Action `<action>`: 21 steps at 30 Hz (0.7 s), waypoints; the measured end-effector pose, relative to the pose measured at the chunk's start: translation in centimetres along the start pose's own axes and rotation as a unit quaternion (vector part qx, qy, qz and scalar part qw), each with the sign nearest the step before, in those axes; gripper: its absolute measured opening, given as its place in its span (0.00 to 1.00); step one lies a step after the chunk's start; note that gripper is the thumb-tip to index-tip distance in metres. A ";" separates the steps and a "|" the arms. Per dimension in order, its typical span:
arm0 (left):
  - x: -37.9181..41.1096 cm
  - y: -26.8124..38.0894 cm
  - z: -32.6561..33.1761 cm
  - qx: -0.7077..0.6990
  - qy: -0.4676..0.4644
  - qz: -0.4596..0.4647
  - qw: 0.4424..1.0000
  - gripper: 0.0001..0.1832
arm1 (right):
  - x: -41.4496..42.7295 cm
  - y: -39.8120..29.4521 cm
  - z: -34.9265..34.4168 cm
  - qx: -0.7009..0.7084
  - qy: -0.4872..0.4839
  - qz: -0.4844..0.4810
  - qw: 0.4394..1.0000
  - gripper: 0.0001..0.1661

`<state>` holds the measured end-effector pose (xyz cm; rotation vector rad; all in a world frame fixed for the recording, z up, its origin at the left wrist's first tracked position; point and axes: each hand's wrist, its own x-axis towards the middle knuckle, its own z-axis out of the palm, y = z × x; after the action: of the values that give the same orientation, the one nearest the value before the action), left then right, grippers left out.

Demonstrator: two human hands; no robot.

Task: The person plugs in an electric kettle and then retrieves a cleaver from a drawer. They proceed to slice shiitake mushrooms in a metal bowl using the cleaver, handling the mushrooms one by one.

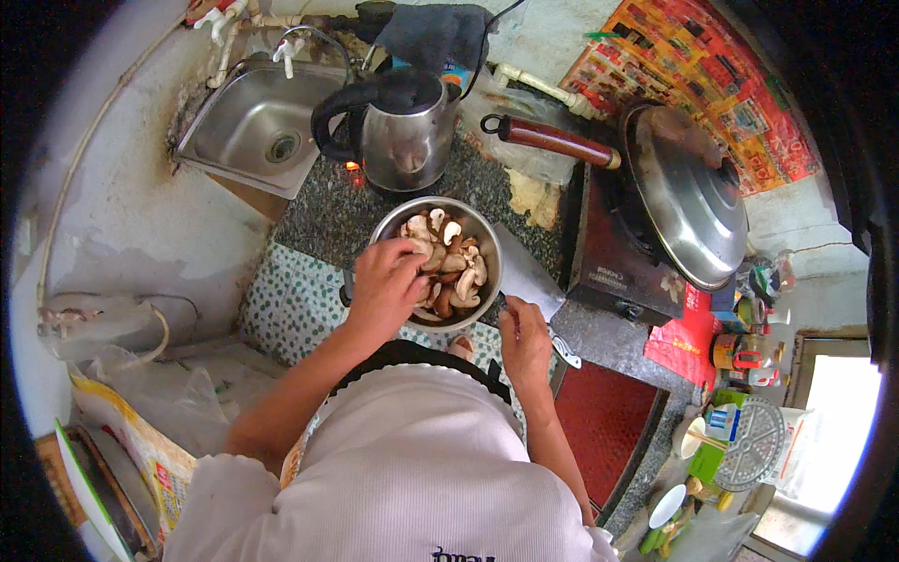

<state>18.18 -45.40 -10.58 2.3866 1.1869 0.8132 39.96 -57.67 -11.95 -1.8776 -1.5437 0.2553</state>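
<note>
A stainless steel pot (493, 247) with two dark side handles is in front of my body, filled with sliced brown mushrooms (453, 263). My left hand (388, 281) reaches over the pot's left rim, its fingertips among the slices; whether it pinches one is hidden. At the lower right of the pot, my right hand (523, 334) is curled at the dark side handle, its fingers closed around it. Just right of that hand lies a knife, with its broad blade (530, 270) and pale handle (566, 351) showing.
An electric kettle (407, 133) with a lit orange light stands behind the pot. The steel sink (246, 119) is at the back left. To the right, a lidded wok (685, 197) sits on a gas stove (625, 281). Jars (751, 351) line the far right.
</note>
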 end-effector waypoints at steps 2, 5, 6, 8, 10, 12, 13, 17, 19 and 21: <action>1.3 0.2 0.7 0.017 -0.042 0.061 0.997 0.23 | 0.4 -1.4 0.5 0.047 -0.037 0.071 0.996 0.17; 2.8 0.4 2.5 0.026 -0.057 0.086 0.994 0.24 | 0.3 -1.4 1.4 0.081 -0.056 0.125 0.987 0.23; 3.2 0.9 2.8 0.016 -0.056 0.103 0.993 0.24 | 0.3 -1.5 1.4 0.089 -0.060 0.145 0.984 0.23; 3.5 2.2 3.1 0.030 -0.069 0.148 0.986 0.27 | 0.2 -1.2 1.7 0.110 -0.067 0.181 0.975 0.23; 3.3 2.3 4.0 0.083 -0.085 0.177 0.977 0.25 | -0.4 0.3 2.9 0.142 -0.074 0.212 0.964 0.24; 2.9 1.7 4.7 0.095 -0.105 0.199 0.970 0.22 | -0.7 1.2 4.0 0.174 -0.075 0.223 0.956 0.25; 2.7 1.3 4.6 0.107 -0.110 0.195 0.969 0.21 | -0.8 1.4 4.3 0.189 -0.074 0.230 0.952 0.25; 2.2 -0.8 3.9 0.077 -0.110 0.164 0.977 0.17 | -0.4 1.0 4.1 0.267 -0.109 0.263 0.921 0.27; 2.2 -1.5 3.5 0.042 -0.109 0.113 0.987 0.16 | 0.1 0.3 3.4 0.272 -0.132 0.276 0.912 0.27; 2.6 -1.6 2.5 0.009 -0.061 0.105 0.993 0.16 | 0.2 0.3 3.5 0.270 -0.136 0.276 0.912 0.27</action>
<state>20.09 -42.49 -12.51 2.5671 0.9115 0.7095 38.32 -56.22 -14.70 -1.8140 -0.9167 1.1209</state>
